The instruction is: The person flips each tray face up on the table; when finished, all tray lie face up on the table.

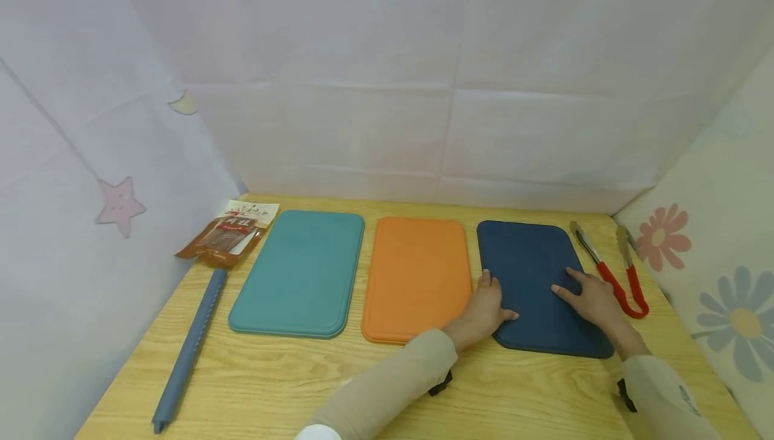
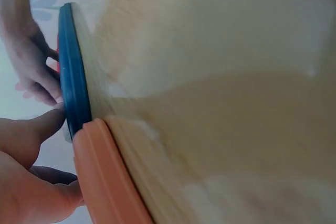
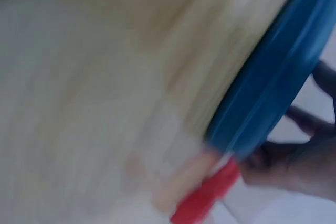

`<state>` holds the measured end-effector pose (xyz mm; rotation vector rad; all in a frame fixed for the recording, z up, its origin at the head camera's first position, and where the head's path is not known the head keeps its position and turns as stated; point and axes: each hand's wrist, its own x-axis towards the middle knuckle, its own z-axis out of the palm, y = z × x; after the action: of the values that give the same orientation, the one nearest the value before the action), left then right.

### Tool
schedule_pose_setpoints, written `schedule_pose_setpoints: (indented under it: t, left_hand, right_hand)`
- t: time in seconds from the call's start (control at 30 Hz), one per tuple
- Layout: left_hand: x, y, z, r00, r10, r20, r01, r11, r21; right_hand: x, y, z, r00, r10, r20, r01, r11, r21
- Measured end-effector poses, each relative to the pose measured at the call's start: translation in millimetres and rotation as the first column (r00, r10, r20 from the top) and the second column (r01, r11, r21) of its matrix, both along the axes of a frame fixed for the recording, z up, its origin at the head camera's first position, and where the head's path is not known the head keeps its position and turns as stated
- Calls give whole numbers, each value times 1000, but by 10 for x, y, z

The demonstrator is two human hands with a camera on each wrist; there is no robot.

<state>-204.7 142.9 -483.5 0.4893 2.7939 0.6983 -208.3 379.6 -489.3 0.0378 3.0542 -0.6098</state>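
Note:
A dark blue cutting board lies flat on the right part of the wooden table. My left hand rests at its left edge, thumb over the blue surface and fingers spread along the gap beside the orange cutting board. From the right, my right hand reaches over the blue board, thumb and fingers extended on its surface near the right edge. In the left wrist view, the blue board's edge stands beside the orange one. The right wrist view is blurred, with fingers along the blue edge.
Red-handled tongs lie right of the blue board, close to my right hand. Further left are a teal cutting board, a brown food packet and a long grey-blue strip. Cloth walls stand around the table.

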Motion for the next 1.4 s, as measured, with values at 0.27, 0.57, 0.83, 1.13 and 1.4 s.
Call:
schedule_pose_setpoints:
  t: [0.27,0.57,0.83,1.13,1.4]
  left_hand:
    - [-6,-6,-15,999,-32,-35,32,999,-22]
    - [60,-56,-64,999,-50,-4,50,999,20]
    - [56,-76,-18,999,-39,12,38,999,17]
    - [10,-88,70,997,-70,13,70,997,38]
    - [-74,-118,103,994,-91,54,86,993,85]
  right_hand:
    - [-49,8,47,989,-114,99,125,986,-111]
    - [34,78,35,972,-177,156,221,917,-333]
    - [58,122,195,953,-265,145,302,813,-497]
    - [16,315,582,970,-206,128,242,849,-470]
    - [-31,314,858,987,-91,133,139,898,-417]
